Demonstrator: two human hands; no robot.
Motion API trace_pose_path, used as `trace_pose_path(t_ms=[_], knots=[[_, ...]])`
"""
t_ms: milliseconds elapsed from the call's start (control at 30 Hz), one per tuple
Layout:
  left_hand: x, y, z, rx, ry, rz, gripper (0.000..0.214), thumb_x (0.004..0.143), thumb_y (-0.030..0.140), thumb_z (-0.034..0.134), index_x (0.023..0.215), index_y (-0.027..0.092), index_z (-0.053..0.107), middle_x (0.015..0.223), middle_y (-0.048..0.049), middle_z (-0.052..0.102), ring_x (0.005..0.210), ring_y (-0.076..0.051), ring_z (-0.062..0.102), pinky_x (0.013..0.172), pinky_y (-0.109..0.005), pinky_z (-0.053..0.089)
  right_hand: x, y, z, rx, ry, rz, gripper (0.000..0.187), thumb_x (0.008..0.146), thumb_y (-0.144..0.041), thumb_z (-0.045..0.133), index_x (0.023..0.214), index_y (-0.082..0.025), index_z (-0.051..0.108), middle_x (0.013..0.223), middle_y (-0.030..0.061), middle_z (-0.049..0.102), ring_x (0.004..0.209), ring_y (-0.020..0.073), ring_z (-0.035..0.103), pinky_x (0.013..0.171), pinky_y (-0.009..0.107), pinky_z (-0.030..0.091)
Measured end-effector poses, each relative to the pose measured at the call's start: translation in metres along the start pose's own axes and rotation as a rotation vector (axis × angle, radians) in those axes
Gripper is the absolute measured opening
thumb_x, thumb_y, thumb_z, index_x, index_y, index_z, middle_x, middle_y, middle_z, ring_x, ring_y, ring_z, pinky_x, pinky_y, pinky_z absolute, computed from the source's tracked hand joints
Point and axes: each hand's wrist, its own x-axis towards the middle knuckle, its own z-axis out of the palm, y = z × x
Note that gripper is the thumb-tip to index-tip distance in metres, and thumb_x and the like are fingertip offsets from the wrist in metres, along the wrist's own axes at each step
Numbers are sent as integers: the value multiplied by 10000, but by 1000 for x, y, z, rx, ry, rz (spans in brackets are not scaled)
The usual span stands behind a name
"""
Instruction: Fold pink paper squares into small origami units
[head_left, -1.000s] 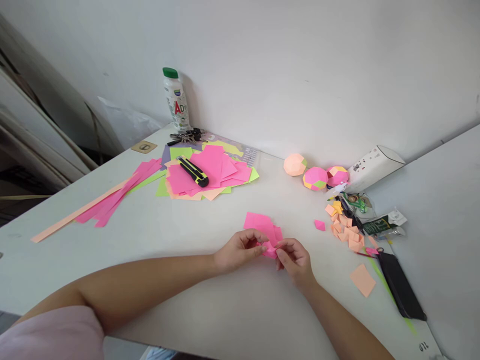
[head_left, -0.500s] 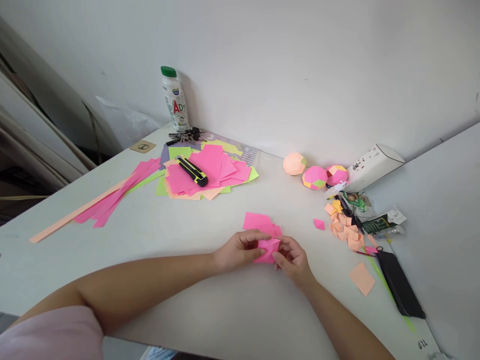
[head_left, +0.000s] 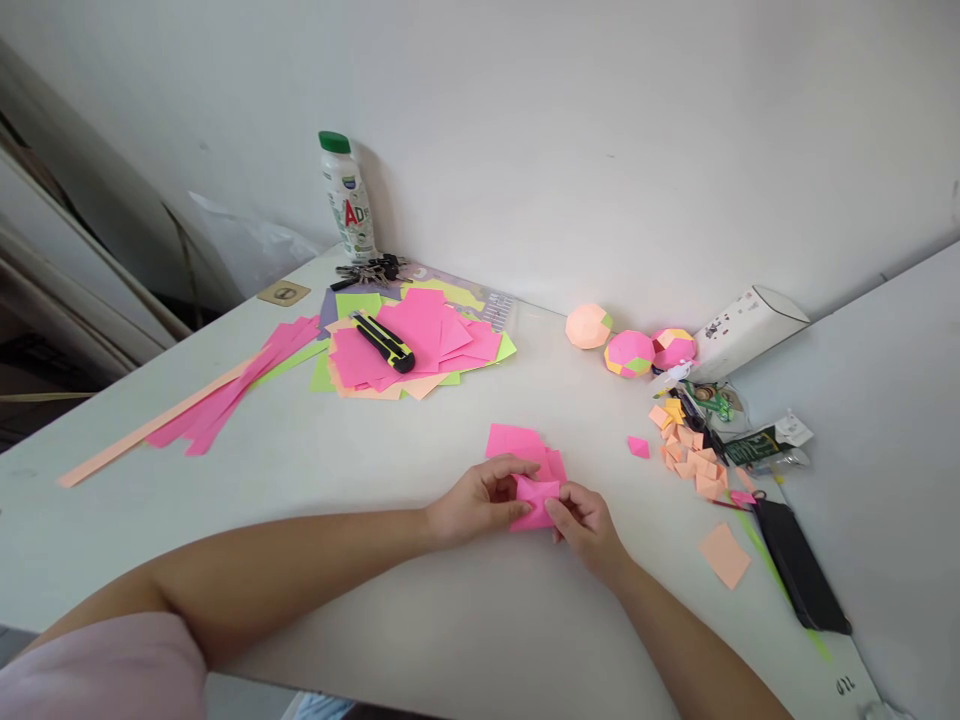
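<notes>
Pink paper (head_left: 537, 508) sits between the left hand (head_left: 480, 500) and the right hand (head_left: 592, 525), gripped at opposite sides, presumably so that it lies flat and its folds do not spring open. Strips (head_left: 244, 385) lie fanned, well out to the left of the left hand. Beyond that hand, a heap of sheets (head_left: 439, 350) carries the knife (head_left: 384, 343), probably parked there within reach. Left hand: clamped on the paper's left side, thumb on the face, index finger arched over the far edge; forearm comes in nearly level from the left. Pink sheets (head_left: 517, 440) lie just beyond the paper, likely for easy reach. Right hand: clamped on the paper's right side, thumb on the face, other fingers curled behind; forearm angles in from the lower right. Paper-to-table (head_left: 465, 620) contact: cannot tell. Right of this hand and farther out: one pink piece (head_left: 638, 447), then bunched peach pieces (head_left: 686, 455), apparently set aside to leave working room; nearer the body, one peach sheet (head_left: 725, 556).
</notes>
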Motion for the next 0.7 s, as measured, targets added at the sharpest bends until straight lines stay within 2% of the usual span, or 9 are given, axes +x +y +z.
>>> trace_pose_path(t_ms=[100, 267, 467, 567, 700], knots=[[0, -2, 0, -13, -4, 19, 427, 697, 294, 722, 1086, 201, 572, 952, -33, 509, 755, -120, 519, 654, -273, 442, 1, -3, 1, -26, 2, -7, 323, 837, -380, 528, 600, -192, 414, 479, -63, 379, 426, 80, 336, 415, 210, 277], [-1, -1, 1, 14, -57, -31, 373, 764, 364, 659, 1070, 175, 560, 890, -35, 531, 749, -131, 517, 677, -296, 431, 1, -2, 1, -7, -1, -32, 310, 839, -375, 527, 612, -188, 428, 516, -65, 321, 442, 74, 272, 411, 211, 232], [-1, 1, 1, -94, -26, -67, 407, 788, 404, 623, 1103, 200, 463, 820, -3, 534, 705, -123, 520, 635, -275, 412, -1, 0, 4, 53, -38, -71, 209, 785, -338, 618, 702, -171, 523, 602, -34, 407, 525, 94, 338, 475, 224, 292], [-2, 4, 1, -74, -33, -96, 420, 776, 359, 643, 1113, 210, 441, 840, 1, 535, 705, -119, 532, 639, -273, 419, -1, -1, 4, 63, 9, -57, 217, 787, -359, 615, 717, -164, 549, 616, -26, 427, 524, 94, 346, 467, 219, 294], [-3, 9, 4, 20, -125, -77, 445, 766, 295, 649, 1139, 213, 420, 919, -26, 562, 767, -132, 550, 656, -275, 426, 1, 1, 0, 101, 119, -13, 256, 790, -418, 602, 756, -170, 550, 585, -38, 426, 491, 89, 344, 442, 207, 297]])
